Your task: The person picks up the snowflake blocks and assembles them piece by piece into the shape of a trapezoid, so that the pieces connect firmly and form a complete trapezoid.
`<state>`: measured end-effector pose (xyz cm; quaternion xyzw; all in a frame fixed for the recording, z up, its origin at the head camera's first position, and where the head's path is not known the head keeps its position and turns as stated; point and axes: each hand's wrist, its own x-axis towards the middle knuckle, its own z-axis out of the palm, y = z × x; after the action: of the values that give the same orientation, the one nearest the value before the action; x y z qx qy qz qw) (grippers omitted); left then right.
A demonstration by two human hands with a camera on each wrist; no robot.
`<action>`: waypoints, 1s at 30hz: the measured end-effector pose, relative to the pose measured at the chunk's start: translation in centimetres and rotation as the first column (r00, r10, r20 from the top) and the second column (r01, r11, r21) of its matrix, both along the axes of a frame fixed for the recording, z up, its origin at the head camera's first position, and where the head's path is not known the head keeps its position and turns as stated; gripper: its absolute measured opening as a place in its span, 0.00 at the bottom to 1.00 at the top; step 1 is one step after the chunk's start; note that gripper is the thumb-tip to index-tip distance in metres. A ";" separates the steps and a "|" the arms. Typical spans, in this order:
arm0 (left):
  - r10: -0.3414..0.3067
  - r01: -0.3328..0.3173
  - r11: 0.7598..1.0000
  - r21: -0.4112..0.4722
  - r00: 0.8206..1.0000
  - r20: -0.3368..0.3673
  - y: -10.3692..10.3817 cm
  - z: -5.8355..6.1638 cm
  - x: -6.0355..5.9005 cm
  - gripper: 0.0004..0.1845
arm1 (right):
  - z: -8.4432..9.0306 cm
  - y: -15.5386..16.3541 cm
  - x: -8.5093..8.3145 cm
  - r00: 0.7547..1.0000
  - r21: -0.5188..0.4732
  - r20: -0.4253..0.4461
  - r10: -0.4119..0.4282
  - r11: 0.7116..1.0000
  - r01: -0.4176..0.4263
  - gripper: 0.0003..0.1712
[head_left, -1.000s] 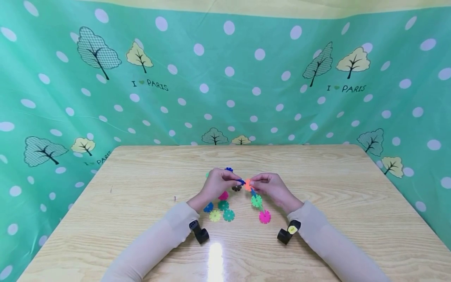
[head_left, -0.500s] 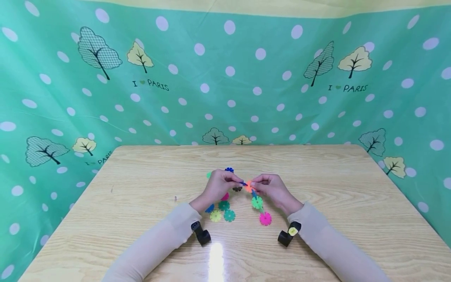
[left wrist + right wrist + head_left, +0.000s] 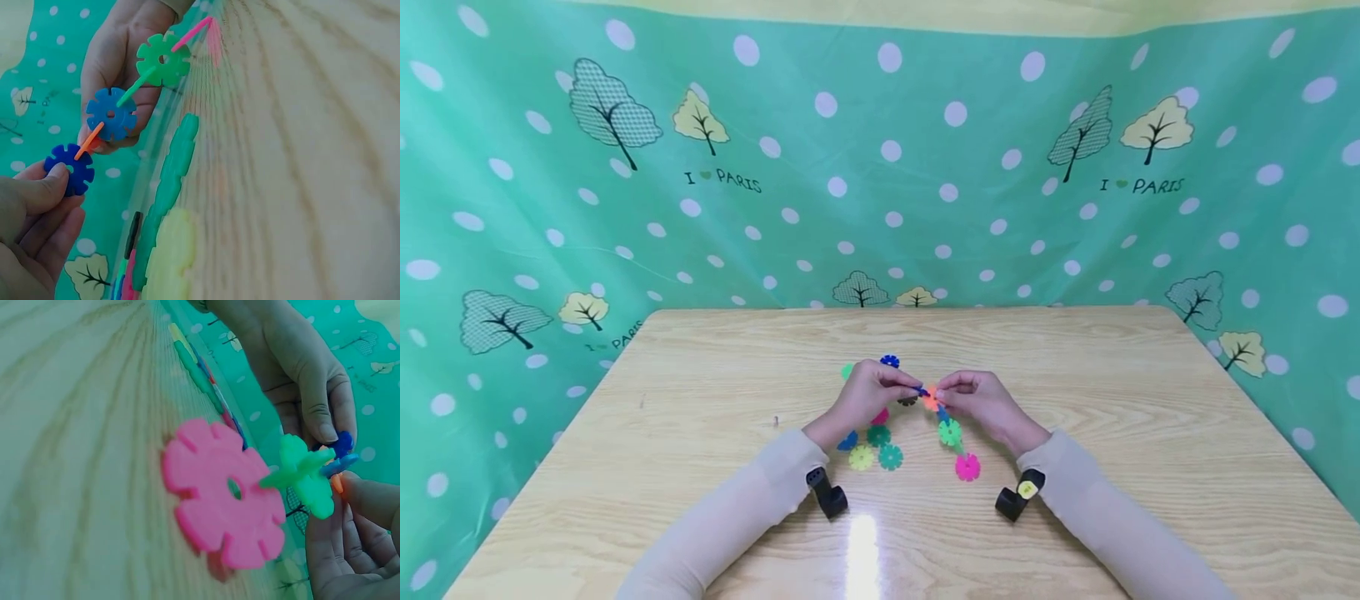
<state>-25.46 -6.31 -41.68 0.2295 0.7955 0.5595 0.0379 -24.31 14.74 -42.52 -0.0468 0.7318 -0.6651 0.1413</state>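
In the head view my left hand [image 3: 865, 396] pinches a dark blue notched plastic disc [image 3: 70, 170] between thumb and fingers. My right hand [image 3: 988, 404] pinches an orange notched disc [image 3: 932, 398], seen edge-on in the left wrist view, where it meets the dark blue one. From the orange disc a joined chain runs down toward the tabletop: a blue disc [image 3: 111, 114], green discs [image 3: 164, 59] set crosswise, and a pink disc [image 3: 222, 494] at the end. Fingers hide much of the orange disc.
Loose notched discs lie below and behind the left hand on the wooden table [image 3: 1112, 458]: yellow [image 3: 861, 457], teal [image 3: 891, 457], darker green [image 3: 878, 436], blue [image 3: 847, 440], pink [image 3: 880, 416], black [image 3: 907, 401] and dark blue [image 3: 890, 361]. A polka-dot cloth [image 3: 790, 100] hangs behind.
The dark blue disc has turned more edge-on in the head view and sits against the orange one. Both hands stay nearly in place; the chain's pink end has shifted slightly nearer the person.
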 end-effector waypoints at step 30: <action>0.076 -0.074 0.997 -0.022 0.985 0.154 -2.3 0.0 -0.2 0.09 | -0.2 -0.3 0.0 0.983 0.085 -0.179 -0.030 0.995 0.046 0.13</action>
<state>-25.65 -8.57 -41.66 0.1549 0.8028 0.5701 0.0803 -24.34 14.45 -42.71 -0.0856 0.7710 -0.6277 0.0647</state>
